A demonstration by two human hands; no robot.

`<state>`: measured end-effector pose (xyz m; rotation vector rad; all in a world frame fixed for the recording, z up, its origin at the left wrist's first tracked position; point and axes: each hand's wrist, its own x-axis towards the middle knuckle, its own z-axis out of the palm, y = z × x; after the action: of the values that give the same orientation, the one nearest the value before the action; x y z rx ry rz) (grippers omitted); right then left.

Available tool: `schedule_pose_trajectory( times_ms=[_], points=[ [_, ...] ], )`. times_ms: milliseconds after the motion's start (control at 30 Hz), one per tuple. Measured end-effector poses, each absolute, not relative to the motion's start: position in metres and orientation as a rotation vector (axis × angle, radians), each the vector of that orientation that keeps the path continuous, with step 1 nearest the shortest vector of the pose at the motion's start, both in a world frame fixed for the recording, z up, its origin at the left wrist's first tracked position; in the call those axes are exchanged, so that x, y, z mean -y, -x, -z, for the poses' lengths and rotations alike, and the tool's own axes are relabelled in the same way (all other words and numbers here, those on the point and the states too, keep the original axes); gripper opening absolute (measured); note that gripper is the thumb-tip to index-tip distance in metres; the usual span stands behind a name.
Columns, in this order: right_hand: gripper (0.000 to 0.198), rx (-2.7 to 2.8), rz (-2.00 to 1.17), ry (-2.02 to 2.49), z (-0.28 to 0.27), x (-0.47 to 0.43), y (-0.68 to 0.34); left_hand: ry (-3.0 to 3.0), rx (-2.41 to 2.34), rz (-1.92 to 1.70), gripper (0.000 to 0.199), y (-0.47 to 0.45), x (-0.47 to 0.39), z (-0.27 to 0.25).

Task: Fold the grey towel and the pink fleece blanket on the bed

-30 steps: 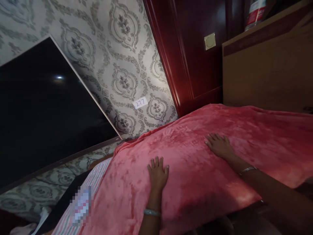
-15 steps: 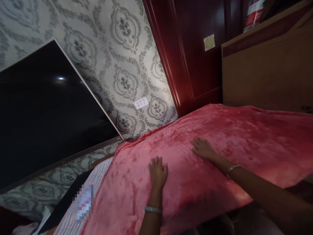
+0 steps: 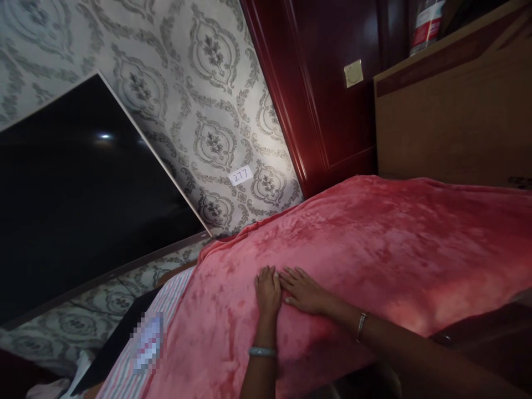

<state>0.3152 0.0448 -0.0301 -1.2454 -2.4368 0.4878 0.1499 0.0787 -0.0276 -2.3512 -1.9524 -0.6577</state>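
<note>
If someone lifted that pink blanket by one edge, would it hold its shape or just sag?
Probably sag: the pink blanket drapes limply over its support's edges. It looks plush, so likely light for its size. Both hands, left hand and right hand, lie flat on it; its nap probably grips rather than slips.

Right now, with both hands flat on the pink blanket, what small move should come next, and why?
Probably sweep the right hand back out to the right across the pink blanket. Both palms lie flat and side by side, the left hand pinning the fleece near its left edge, while faint ripples show in the pile further right. That is a judgement only.
</note>
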Motion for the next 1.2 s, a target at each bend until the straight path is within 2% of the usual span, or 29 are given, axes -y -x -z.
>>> schedule_pose_trajectory(
  times_ms=[767, 1000, 1200],
  points=[
    [0.065, 2.465, -0.567, 1.082, 0.026, -0.038, -0.32, 2.322, 1.888, 0.71, 0.045, -0.145, -0.089, 0.041],
    [0.07, 2.488, -0.741, 0.845, 0.029, -0.027, -0.344, 2.314, 1.881, 0.674, 0.045, -0.147, -0.086, 0.037],
    [0.062, 2.152, -0.307, 1.4, 0.042, -0.064, -0.423, 2.311, 1.918, 0.629, 0.043, -0.15, -0.083, 0.032]
  ],
)
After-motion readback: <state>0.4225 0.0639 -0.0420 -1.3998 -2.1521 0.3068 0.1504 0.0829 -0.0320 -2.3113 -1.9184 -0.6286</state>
